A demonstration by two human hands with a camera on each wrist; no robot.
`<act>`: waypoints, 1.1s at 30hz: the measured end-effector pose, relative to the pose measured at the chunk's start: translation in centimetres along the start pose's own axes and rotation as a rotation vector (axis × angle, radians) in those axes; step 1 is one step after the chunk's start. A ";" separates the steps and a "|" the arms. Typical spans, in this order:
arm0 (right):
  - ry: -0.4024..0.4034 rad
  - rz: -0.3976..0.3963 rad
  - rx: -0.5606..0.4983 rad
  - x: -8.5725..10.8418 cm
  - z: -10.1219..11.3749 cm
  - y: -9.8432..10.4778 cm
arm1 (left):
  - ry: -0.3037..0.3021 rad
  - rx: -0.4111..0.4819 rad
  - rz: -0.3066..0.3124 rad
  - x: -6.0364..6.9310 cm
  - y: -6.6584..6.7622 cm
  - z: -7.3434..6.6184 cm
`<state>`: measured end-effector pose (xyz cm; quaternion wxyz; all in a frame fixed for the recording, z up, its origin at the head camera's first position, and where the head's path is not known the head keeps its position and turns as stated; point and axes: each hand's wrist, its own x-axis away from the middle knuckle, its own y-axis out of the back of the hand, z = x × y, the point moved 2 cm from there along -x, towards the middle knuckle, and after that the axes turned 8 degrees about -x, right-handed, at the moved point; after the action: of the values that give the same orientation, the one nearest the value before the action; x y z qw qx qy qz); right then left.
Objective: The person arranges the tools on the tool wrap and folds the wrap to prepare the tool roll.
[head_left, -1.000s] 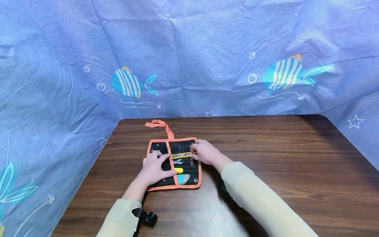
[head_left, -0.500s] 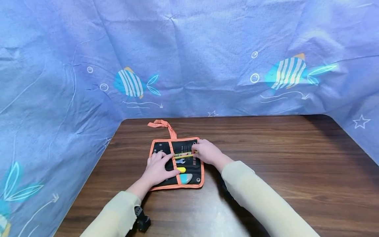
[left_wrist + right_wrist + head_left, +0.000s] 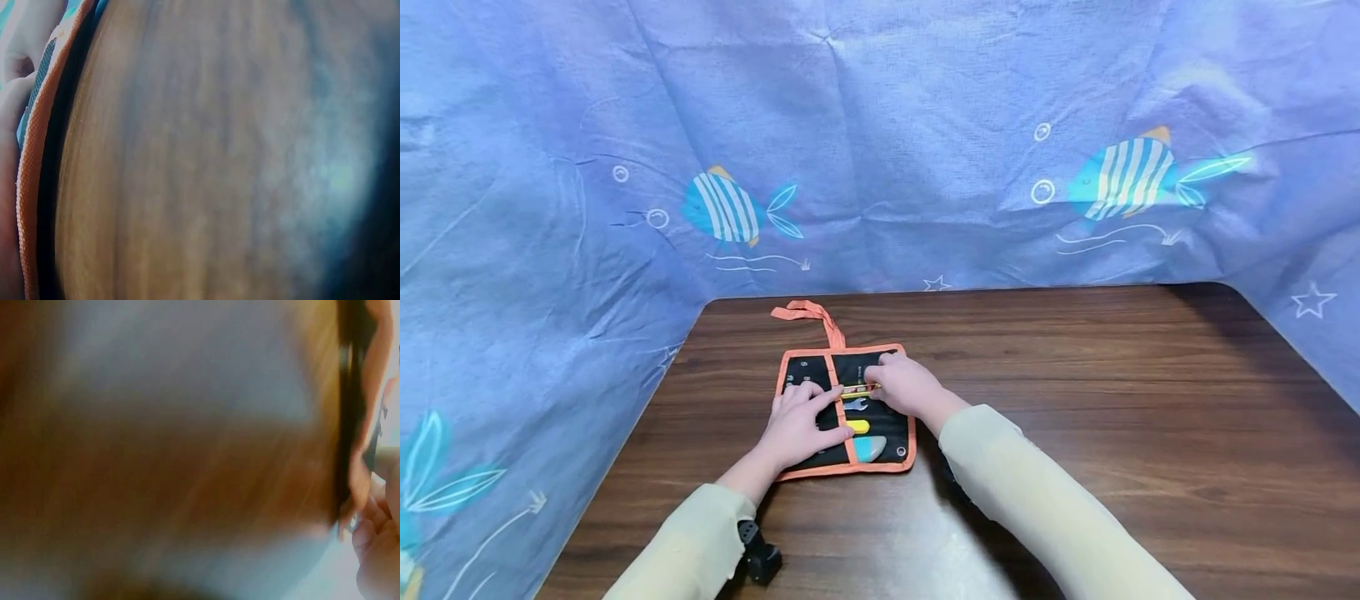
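A black tool pouch with orange trim [image 3: 893, 429] lies unrolled on the table. My right hand [image 3: 908, 387] pinches a slim yellow tool with a red-and-white label [image 3: 856, 390]; its left end is in a pocket at the orange band, and its exact kind is unclear. My left hand [image 3: 792, 427] rests spread on the pouch, forefinger at that pocket's mouth, thumb near a yellow handle [image 3: 857, 427]. Between them a small open-end wrench [image 3: 856, 405] sticks out of its pocket. Lowest sits a teal-and-grey rounded handle [image 3: 870, 448]. Both wrist views are blurred, catching only fingers and the pouch edge [image 3: 39, 144].
An orange tie strap [image 3: 820, 317] trails from the pouch's far edge. The dark wooden tabletop [image 3: 1075, 400] stretches away to the right. Behind it hangs a blue fish-print cloth [image 3: 880, 150]. A black wrist camera [image 3: 762, 557] sits under my left forearm.
My right hand has moved left with the yellow tool, and a shorter length of it now shows outside the pocket. The left hand stays on the pouch; the head view has shifted slightly.
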<state>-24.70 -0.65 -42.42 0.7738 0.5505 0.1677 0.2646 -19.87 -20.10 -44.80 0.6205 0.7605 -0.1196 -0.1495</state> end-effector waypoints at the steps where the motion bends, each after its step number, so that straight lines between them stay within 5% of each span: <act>1: -0.008 0.005 -0.013 -0.1 0.1 -0.1 | 0.000 0.000 0.001 -0.1 0.0 -0.1; 7: -0.091 0.000 -0.093 0.6 -0.6 -0.1 | 0.030 0.031 -0.014 -0.1 -0.2 -0.4; 18: -0.074 -0.025 -0.115 2.2 -2.1 0.5 | -0.025 0.074 -0.014 -0.5 -0.2 -0.9; 33: -0.048 -0.007 -0.152 0.2 -0.1 0.2 | 0.015 0.086 -0.006 0.1 0.1 -0.2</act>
<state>-24.65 -0.38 -42.25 0.8180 0.4959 0.1305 0.2605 -19.72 -19.99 -44.67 0.5876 0.7879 -0.1190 -0.1406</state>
